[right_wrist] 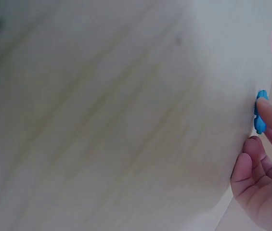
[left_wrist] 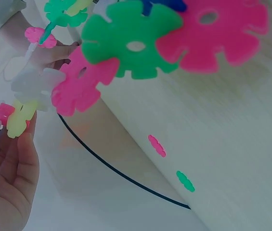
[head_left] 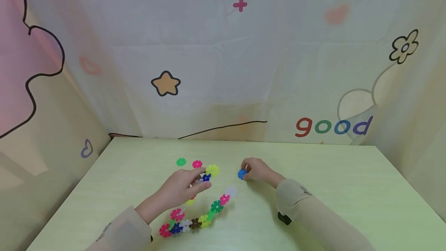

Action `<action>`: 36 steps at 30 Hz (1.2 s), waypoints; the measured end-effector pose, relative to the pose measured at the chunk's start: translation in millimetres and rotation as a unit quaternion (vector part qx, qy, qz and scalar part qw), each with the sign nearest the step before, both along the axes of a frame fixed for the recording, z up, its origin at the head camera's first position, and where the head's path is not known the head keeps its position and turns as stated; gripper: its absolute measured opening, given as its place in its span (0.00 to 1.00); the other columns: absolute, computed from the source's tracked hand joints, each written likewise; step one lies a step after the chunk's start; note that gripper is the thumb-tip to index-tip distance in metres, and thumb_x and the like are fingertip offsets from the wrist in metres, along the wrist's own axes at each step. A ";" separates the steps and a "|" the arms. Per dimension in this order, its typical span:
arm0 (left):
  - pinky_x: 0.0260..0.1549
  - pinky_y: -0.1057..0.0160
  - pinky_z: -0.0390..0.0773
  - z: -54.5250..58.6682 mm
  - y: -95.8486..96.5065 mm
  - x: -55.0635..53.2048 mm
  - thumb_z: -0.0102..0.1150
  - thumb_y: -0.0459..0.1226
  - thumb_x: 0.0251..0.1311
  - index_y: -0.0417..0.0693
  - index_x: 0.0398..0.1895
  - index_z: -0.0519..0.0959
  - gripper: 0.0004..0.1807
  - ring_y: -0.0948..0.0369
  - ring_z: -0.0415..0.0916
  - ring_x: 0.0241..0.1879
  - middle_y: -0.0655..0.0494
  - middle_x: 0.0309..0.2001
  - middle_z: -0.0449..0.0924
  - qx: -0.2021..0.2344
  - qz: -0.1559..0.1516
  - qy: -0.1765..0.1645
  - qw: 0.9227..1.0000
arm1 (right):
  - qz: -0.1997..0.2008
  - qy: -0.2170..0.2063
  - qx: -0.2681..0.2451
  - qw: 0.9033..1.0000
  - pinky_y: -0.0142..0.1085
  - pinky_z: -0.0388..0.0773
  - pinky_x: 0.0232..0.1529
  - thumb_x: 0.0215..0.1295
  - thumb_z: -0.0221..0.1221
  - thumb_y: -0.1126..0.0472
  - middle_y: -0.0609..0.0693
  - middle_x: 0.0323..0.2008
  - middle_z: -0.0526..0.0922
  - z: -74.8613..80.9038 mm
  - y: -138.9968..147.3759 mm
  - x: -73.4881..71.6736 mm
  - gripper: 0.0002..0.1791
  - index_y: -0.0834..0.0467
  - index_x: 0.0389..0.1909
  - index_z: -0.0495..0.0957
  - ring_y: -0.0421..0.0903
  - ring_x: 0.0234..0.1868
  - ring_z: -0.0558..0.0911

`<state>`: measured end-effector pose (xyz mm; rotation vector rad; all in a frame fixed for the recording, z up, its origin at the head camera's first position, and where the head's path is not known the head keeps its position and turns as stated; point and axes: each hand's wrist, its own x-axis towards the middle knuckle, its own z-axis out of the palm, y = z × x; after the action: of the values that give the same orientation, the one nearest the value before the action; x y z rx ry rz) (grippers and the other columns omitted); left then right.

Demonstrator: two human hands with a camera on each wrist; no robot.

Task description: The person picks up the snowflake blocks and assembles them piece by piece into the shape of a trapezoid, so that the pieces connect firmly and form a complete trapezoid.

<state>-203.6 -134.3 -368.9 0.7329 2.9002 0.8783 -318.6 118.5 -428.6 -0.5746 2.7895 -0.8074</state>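
Note:
My left hand (head_left: 184, 185) holds one end of a chain of interlocked plastic snowflake discs. A yellow disc (head_left: 213, 171) and a dark blue disc (head_left: 206, 177) show at its fingertips. From there the chain curves down past a pink disc (head_left: 177, 214) and a brown disc (head_left: 195, 223), then up to a whitish disc (head_left: 231, 191) at the other end. To the right, my right hand (head_left: 258, 169) pinches a single blue disc (head_left: 242, 174) between thumb and fingers, low over the table, also visible as a blue disc (right_wrist: 260, 112) edge-on in the right wrist view.
A loose green disc (head_left: 181, 162) and a loose pink disc (head_left: 197, 164) lie on the table behind my left hand. The pale table (head_left: 324, 189) ends at a printed cloth backdrop (head_left: 223, 69) with side panels.

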 end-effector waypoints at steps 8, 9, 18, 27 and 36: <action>0.35 0.67 0.77 -1.2 5.3 -0.6 0.46 0.58 0.55 0.43 0.57 0.68 0.34 0.64 0.78 0.34 0.53 0.41 0.80 0.035 -0.001 -0.013 0.999 | -0.007 -0.006 -0.024 1.000 0.33 0.69 0.31 0.46 0.62 0.72 0.50 0.25 0.73 2.6 8.7 8.2 0.11 0.59 0.28 0.70 0.44 0.28 0.70; 0.34 0.68 0.76 -1.4 6.6 -1.0 0.46 0.58 0.56 0.43 0.56 0.68 0.33 0.64 0.78 0.33 0.53 0.40 0.80 0.039 -0.001 -0.014 0.999 | -0.010 -0.008 -0.029 0.999 0.33 0.68 0.30 0.47 0.62 0.72 0.50 0.25 0.73 3.3 10.6 9.2 0.11 0.59 0.28 0.70 0.44 0.28 0.70; 0.28 0.72 0.75 -6.0 18.6 -4.2 0.48 0.56 0.56 0.44 0.50 0.70 0.28 0.64 0.77 0.32 0.55 0.37 0.80 0.076 0.015 -0.013 0.997 | -0.016 -0.030 -0.125 0.992 0.32 0.73 0.26 0.51 0.56 0.73 0.52 0.25 0.73 14.1 34.5 15.6 0.06 0.63 0.30 0.73 0.43 0.26 0.71; 0.29 0.70 0.72 -12.4 26.4 -8.5 0.51 0.54 0.55 0.44 0.48 0.73 0.26 0.65 0.72 0.33 0.58 0.35 0.78 0.135 0.084 -0.009 0.987 | -0.018 -0.047 -0.281 0.958 0.33 0.78 0.32 0.56 0.56 0.69 0.56 0.30 0.77 38.3 29.0 31.2 0.08 0.67 0.36 0.71 0.42 0.28 0.79; 0.31 0.68 0.76 -18.8 27.3 -11.7 0.53 0.52 0.55 0.47 0.42 0.74 0.20 0.63 0.75 0.32 0.55 0.35 0.77 0.170 0.118 -0.037 0.978 | 0.012 -0.041 -0.337 0.941 0.34 0.78 0.32 0.55 0.56 0.70 0.59 0.31 0.79 46.8 -0.1 52.2 0.07 0.69 0.34 0.71 0.44 0.28 0.81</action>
<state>-215.3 -107.0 -387.7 0.3579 2.8416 1.4175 -266.4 118.4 -381.8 -0.6430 2.3745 -1.7481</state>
